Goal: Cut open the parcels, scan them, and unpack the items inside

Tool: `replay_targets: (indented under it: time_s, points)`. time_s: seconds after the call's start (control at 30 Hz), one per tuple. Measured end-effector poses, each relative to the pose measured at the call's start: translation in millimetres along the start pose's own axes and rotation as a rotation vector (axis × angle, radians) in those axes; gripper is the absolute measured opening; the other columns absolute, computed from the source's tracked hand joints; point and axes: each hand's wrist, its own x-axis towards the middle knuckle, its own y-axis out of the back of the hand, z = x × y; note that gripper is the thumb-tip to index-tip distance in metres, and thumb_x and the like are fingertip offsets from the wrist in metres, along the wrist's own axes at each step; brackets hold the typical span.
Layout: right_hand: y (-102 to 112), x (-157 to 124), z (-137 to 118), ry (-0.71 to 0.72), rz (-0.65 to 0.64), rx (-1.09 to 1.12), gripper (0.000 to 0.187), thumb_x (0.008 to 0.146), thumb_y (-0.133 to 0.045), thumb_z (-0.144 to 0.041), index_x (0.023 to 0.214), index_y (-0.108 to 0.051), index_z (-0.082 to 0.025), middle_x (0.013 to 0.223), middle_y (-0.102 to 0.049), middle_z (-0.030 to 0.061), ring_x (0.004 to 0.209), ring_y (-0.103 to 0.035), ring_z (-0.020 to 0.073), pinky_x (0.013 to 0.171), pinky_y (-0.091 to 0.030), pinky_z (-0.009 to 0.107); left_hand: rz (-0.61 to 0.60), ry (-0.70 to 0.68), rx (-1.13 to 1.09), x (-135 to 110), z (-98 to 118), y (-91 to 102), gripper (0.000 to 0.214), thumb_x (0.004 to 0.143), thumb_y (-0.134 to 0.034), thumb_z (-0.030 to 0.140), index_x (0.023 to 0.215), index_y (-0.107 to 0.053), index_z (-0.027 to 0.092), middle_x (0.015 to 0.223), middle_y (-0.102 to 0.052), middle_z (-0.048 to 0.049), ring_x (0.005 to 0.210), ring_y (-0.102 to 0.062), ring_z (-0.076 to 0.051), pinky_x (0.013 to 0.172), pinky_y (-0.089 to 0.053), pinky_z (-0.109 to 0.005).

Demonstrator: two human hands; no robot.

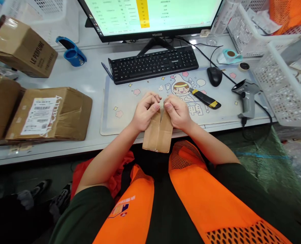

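Note:
A small brown cardboard box [157, 135] is held over the desk's front edge, its top seam partly split at the far end. My left hand [147, 111] is closed on the box's left flap, thumb on top. My right hand [176, 111] pinches the right flap the same way, and a narrow gap shows between the two. What lies inside the box is hidden. Just beyond my right hand, a black and yellow utility knife [205, 99] rests on the printed desk mat [125, 115].
Larger cardboard boxes [76, 112] stand at the left beside a blue tape dispenser [74, 56]. A keyboard [154, 64] sits below the monitor [157, 34]. To the right are a mouse [214, 76], a barcode scanner [247, 98] and white baskets [280, 84]. Someone's shoes [64, 196] show at lower left.

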Motion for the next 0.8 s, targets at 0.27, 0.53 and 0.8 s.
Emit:
replay_targets:
  time_s: [0.27, 0.53, 0.8]
  points:
    - [0.6, -1.9, 25.2, -0.117, 0.113, 0.263, 0.060, 0.094, -0.032, -0.082, 0.071, -0.039, -0.027, 0.082, -0.055, 0.0089, 0.092, -0.061, 0.0291, 0.091, -0.053, 0.050, 0.075, 0.225, -0.225, 3.0, -11.8, 33.6, 0.041, 0.065, -0.063, 0.050, 0.069, -0.032, 0.023, 0.117, -0.064, -0.0105, 0.128, -0.059, -0.031, 0.115, -0.050, -0.050]
    - [79.2, -24.2, -1.3, -0.117, -0.385, -0.066, 0.029, 0.102, -0.055, -0.048, 0.116, -0.066, -0.025, 0.127, -0.072, 0.0090, 0.121, -0.066, 0.0271, 0.102, -0.052, 0.042, -0.102, 0.080, 0.865, -40.6, 71.1, 54.4, 0.019, 0.099, -0.050, 0.032, 0.099, -0.067, 0.023, 0.109, -0.065, -0.0146, 0.106, -0.061, -0.034, 0.090, -0.050, -0.051]
    - [47.4, 23.4, -72.7, -0.027, -0.653, -0.720, 0.034, 0.080, -0.083, -0.044, 0.098, -0.069, -0.019, 0.075, -0.069, 0.0124, 0.078, -0.066, 0.0334, 0.075, -0.049, 0.043, -0.260, -0.084, 0.835, -123.5, 51.9, 16.7, 0.044, 0.088, -0.066, 0.070, 0.079, -0.065, 0.027, 0.089, -0.065, -0.0100, 0.101, -0.062, -0.036, 0.098, -0.044, -0.060]
